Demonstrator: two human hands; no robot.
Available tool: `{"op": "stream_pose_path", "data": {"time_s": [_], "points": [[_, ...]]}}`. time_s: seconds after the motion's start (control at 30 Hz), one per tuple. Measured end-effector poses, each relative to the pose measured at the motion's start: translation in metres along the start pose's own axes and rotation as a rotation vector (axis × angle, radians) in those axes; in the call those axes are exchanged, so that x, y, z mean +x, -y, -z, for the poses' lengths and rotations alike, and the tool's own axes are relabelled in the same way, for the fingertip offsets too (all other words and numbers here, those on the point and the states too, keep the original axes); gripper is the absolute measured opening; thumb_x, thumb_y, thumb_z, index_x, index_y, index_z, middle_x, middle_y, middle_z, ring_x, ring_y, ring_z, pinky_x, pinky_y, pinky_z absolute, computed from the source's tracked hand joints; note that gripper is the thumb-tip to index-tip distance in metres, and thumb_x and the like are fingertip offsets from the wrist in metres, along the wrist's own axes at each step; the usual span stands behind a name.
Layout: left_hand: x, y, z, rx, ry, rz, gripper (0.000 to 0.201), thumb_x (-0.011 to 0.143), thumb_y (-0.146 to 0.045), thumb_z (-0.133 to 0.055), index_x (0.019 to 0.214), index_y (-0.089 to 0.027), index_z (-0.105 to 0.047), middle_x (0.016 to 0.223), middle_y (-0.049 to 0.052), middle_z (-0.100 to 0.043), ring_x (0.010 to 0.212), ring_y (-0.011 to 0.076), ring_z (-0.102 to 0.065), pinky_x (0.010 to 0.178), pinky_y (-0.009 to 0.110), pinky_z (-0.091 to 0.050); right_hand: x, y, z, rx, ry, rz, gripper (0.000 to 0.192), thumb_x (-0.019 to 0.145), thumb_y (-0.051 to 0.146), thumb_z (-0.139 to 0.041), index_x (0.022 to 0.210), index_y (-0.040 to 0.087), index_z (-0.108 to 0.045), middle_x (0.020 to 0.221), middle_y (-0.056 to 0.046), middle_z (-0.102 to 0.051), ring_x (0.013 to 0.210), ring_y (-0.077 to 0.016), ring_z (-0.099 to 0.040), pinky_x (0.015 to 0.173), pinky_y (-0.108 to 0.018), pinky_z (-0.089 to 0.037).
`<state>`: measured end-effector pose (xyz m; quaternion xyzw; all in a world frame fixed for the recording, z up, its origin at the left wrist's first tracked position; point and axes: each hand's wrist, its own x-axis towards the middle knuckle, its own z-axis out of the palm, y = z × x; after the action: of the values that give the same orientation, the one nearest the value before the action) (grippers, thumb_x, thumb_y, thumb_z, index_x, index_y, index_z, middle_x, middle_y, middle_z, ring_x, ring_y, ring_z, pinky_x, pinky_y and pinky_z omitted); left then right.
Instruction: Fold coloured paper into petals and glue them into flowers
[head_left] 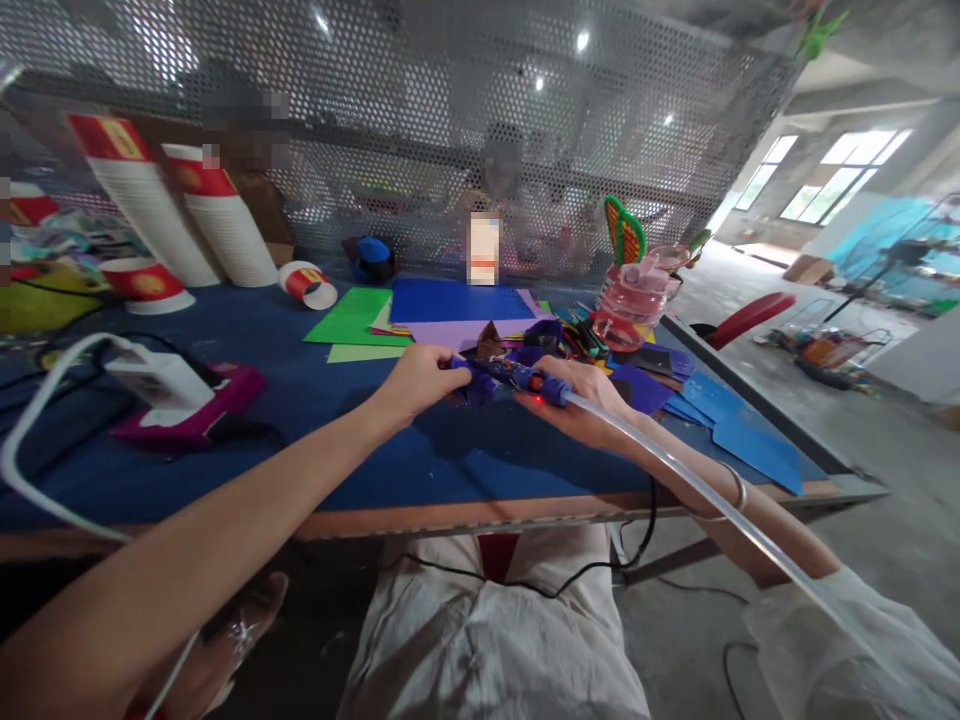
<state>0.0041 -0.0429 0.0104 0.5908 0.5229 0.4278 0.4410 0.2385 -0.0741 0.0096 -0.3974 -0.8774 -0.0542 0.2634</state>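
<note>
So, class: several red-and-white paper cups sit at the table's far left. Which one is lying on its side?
The single cup nearest the green sheet, its open mouth facing the camera; the others are leaning stacks or stand mouth-down.

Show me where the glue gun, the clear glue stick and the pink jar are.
glue gun [517, 377], head view, on its dark barrel.
clear glue stick [675, 472], head view, midway along its length.
pink jar [628, 305], head view, on its side wall.

cups: stacked paper cups far left of the jar
jar: pink plastic jar on the blue table
sheets: green sheet left of the jar

Blue glue gun, red light; purple scrap; blue table.
</note>
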Motion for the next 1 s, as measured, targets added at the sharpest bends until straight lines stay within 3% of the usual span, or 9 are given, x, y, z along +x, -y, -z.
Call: {"op": "stream_pose_path", "data": {"time_s": [0.47, 1.0], "points": [[-0.0008, -0.0005, -0.0015, -0.006, 0.022, 0.031, 0.008, 0.062, -0.010, -0.068, 0.058, -0.017, -0.070, 0.050, 0.000, -0.065, 0.046, 0.0135, -0.059, 0.049, 0.022, -0.048, 0.0014, 0.0067, 0.0051, -0.029, 0.116, -0.052, 0.025, 0.100, 0.044, -0.056, 0.087, 0.023, -0.055, 0.076, -0.006, -0.065, 0.067, -0.0191, -0.059, 0.062, -0.032, -0.036], [0.0002, 0.0001, -0.0008, 0.015, 0.039, 0.027, 0.008, 0.065, -0.011, -0.066, 0.060, -0.016, -0.070, 0.049, -0.003, -0.064, 0.046, 0.0107, -0.058, 0.047, 0.018, -0.045, -0.0022, -0.0007, 0.0015, 0.000, 0.057, -0.030, 0.029, 0.100, 0.049, -0.055, 0.086, 0.023, -0.055, 0.074, -0.005, -0.065, 0.066, -0.0190, -0.060, 0.061, -0.031, -0.035]]}}
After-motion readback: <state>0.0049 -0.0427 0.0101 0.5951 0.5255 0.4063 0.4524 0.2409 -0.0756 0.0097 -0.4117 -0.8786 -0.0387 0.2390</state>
